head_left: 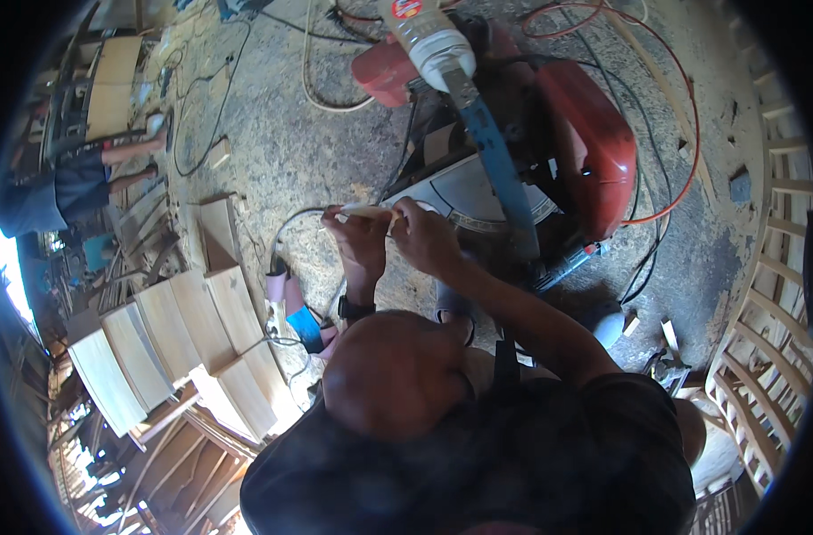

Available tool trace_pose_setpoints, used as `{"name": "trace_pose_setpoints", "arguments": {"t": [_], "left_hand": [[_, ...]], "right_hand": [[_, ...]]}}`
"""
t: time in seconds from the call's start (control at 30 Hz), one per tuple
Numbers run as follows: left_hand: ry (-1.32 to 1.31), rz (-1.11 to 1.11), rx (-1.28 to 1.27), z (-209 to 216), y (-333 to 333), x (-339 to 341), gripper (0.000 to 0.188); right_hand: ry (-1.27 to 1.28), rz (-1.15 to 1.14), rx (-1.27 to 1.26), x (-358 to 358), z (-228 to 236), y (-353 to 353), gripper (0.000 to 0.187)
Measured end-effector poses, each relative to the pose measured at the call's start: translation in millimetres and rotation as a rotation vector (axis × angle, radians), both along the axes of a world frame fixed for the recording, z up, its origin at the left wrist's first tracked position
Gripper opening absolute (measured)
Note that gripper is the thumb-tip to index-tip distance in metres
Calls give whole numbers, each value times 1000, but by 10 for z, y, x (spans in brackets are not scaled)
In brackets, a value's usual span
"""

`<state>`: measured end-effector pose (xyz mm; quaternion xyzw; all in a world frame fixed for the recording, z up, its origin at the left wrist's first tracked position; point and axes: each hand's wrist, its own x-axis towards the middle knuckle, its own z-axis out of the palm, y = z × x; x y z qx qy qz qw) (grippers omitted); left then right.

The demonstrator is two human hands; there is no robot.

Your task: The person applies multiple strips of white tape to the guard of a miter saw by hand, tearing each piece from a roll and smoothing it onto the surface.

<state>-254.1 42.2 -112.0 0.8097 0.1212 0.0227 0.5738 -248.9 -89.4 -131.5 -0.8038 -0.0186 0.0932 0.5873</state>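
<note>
While both my left hand [357, 234] and right hand [424, 234] pinch the thin wood strip [368, 210], I judge that keeping it clear of the red saw [549, 134] is wisest.

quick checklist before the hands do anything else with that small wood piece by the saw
1. Grip: left hand and right hand both pinch the small pale wood piece: ok.
2. Hands away from the blade: they sit at the left edge of the red mitre saw base; the blade is hidden under the guard: cannot tell.
3. Saw head raised or running: cannot tell.
4. Cables: the orange cable and black cables loop over the floor around the saw: not ok.
5. Stacked wooden boards lie left, apart from the hands: ok.
6. Another person stands far left, well away: ok.
</note>
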Motion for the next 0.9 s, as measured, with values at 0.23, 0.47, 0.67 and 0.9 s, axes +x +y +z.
{"name": "trace_pose_setpoints", "arguments": {"t": [0.23,0.47,0.67,0.9], "left_hand": [[10,59,116,-285,171,-83,64],[75,333,-223,-466,336,-120,65],[26,523,-337,-327,594,-51,67],[-166,346,-464,374,588,432,70]], "right_hand": [[37,45,-20,29,-92,172,17],[-218,124,-123,-50,-73,252,10],[-519,275,-268,-115,-8,523,28],[-489,265,-449,21,-617,685,49]]}}
